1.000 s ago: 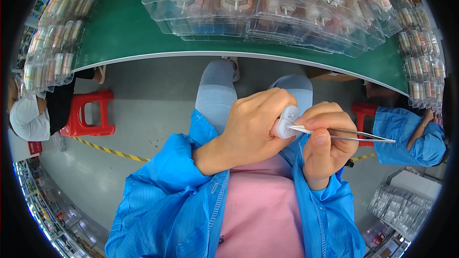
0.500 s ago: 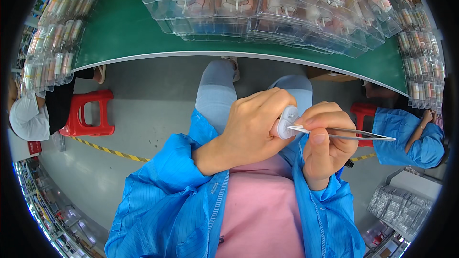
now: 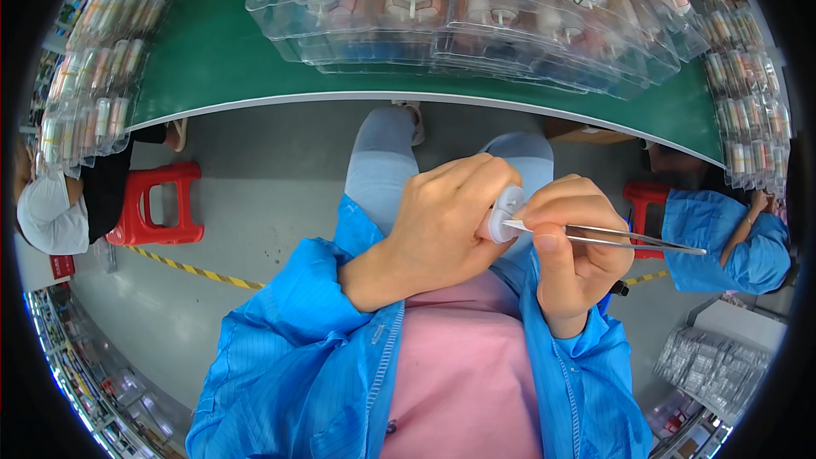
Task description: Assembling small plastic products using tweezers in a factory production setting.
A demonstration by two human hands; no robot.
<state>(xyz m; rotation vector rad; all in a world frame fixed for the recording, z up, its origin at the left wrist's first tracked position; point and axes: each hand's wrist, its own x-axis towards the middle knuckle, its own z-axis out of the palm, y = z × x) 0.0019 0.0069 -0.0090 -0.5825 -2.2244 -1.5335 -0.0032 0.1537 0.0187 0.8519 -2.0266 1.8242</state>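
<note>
My left hand is closed round a round white plastic piece, whose end face points toward my right hand. My right hand has thumb and fingers pinched together, holding metal tweezers that stick out to the right. Between the right fingertips and the face of the plastic piece runs a slim white pointed bit. Whether it is part of the tweezers or a separate strip, I cannot tell. Both hands are close together over my lap, and the left fingers hide most of the plastic piece.
Stacked clear plastic trays with pink and white cylindrical parts stand on the green table ahead. More filled trays are piled at both sides. Red stools and co-workers are to the left and right. Bagged items lie at lower right.
Both hands have shifted slightly left with the plastic piece and the tweezers. The piece has turned a little, showing its face more from the side.
</note>
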